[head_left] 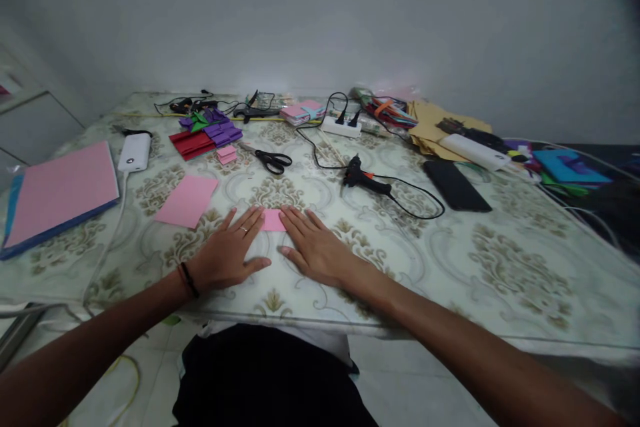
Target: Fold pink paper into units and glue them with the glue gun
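Note:
A small piece of pink paper [273, 221] lies flat on the patterned tablecloth near the front edge. My left hand [230, 250] rests on its left end, palm down with the fingers stretched out. From the other side, my right hand [315, 245] lies flat over the right end, its fingers extended too. Between the fingertips only the middle of the paper shows; both ends are covered. To the left of my left hand lies a larger pink sheet [188, 201]. Beyond the hands are black-handled scissors [273, 160] and a small stack of folded pink pieces [227, 155].
A black glue gun [367, 180] with its cord and a black phone [456, 185] lie to the right. At the left are a pink paper stack [65, 190] and a white power bank [135, 152]. A power strip [341, 126] and folded red paper [192, 144] are farther back.

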Demonstrator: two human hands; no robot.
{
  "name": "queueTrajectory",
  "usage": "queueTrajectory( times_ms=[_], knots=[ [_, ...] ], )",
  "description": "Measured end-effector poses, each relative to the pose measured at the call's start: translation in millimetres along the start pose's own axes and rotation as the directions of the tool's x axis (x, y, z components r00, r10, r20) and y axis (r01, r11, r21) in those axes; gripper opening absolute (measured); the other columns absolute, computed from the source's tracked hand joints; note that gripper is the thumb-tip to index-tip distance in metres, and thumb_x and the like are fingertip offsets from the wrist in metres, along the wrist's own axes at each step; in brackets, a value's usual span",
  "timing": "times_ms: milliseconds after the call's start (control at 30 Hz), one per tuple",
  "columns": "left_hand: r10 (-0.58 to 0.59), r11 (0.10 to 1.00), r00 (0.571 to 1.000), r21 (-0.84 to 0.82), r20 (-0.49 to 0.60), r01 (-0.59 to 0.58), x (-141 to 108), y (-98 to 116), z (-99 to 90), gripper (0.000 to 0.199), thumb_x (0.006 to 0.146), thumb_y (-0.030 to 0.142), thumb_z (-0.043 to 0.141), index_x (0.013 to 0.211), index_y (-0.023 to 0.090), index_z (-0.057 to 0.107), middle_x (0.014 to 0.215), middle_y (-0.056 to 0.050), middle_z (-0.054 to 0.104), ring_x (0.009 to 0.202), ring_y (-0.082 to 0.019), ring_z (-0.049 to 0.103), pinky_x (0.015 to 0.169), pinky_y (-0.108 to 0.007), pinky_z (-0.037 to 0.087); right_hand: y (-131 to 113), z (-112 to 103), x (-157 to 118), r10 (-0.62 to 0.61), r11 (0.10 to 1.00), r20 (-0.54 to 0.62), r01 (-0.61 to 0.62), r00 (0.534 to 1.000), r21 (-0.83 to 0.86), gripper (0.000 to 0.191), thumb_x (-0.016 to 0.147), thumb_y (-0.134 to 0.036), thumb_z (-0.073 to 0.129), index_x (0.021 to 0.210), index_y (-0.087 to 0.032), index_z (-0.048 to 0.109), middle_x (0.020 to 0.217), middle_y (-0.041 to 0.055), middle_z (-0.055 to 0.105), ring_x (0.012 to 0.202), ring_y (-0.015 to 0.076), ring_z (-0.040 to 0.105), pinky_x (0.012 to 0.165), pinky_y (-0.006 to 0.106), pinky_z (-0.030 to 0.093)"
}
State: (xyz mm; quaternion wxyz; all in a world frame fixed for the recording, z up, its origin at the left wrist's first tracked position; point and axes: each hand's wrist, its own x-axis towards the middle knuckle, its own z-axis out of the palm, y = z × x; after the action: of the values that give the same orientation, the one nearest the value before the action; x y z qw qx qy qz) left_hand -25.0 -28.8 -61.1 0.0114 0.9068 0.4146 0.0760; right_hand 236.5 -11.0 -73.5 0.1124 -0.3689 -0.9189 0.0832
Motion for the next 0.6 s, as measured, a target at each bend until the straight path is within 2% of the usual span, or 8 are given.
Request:
queueTrajectory(
  times_ms=[100,267,433,533,600],
  knots=[
    [0.0,1.0,1.0,-0.003,-0.008,0.0,-7.5,-4.4,-1.4,0.081,0.104,0.061,0.049,0.166,0.01,0.033,0.17,-0.022,0.039,0.16,-0.035,0.033,0.132,-0.059,0.017,1.7,-3.2,-9.9,0.01,1.0,0.01,-0.01,1.0,-0.004,0.068,0.112,-0.047,0.039,0.167,-0.009,0.03,0.172,0.0219,0.031,0.163,0.034,0.026,0.13,0.064,0.025],
    [-0.025,1.0,1.0,-0.012,-0.018,0.024,-15.4,-7.1,-1.1,0.08,0.104,0.059,0.05,0.164,0.009,0.036,0.169,-0.023,0.038,0.159,-0.038,0.034,0.13,-0.062,0.021,1.8,-6.3,-16.5,0.026,1.0,0.022,-0.026,0.999,-0.005,0.065,0.112,-0.045,0.037,0.165,-0.007,0.035,0.172,0.0222,0.032,0.162,0.0357,0.028,0.13,0.065,0.024],
    [-0.051,0.998,0.997,-0.051,-0.05,0.048,-19.9,-3.8,-4.8,0.064,0.107,0.048,0.049,0.161,0.013,0.042,0.165,-0.021,0.047,0.158,-0.037,0.037,0.129,-0.066,0.022,2.0,-5.8,-18.0,0.022,0.999,0.008,-0.022,1.0,0.04,0.065,0.112,-0.047,0.037,0.165,-0.011,0.036,0.171,0.0215,0.035,0.162,0.0348,0.029,0.129,0.066,0.024],
    [-0.061,0.994,0.995,-0.095,-0.085,0.052,-16.5,-3.9,-10.8,0.046,0.107,0.038,0.05,0.146,0.015,0.058,0.16,-0.019,0.053,0.157,-0.036,0.038,0.128,-0.067,0.024,1.4,-8.4,-15.0,0.045,0.995,-0.045,-0.041,0.998,0.091,0.062,0.111,-0.043,0.039,0.165,-0.015,0.035,0.169,0.0209,0.041,0.159,0.0331,0.034,0.127,0.065,0.028],
    [-0.06,0.99,0.992,-0.133,-0.108,0.046,-9.7,-6.3,-15.6,0.036,0.104,0.034,0.055,0.133,0.015,0.064,0.157,-0.02,0.055,0.154,-0.035,0.043,0.127,-0.062,0.031,-0.4,-11.3,-7.8,0.077,0.99,-0.103,-0.064,0.992,0.129,0.063,0.107,-0.041,0.049,0.164,-0.014,0.038,0.165,0.0224,0.044,0.154,0.0344,0.039,0.122,0.062,0.035]
  ],
)
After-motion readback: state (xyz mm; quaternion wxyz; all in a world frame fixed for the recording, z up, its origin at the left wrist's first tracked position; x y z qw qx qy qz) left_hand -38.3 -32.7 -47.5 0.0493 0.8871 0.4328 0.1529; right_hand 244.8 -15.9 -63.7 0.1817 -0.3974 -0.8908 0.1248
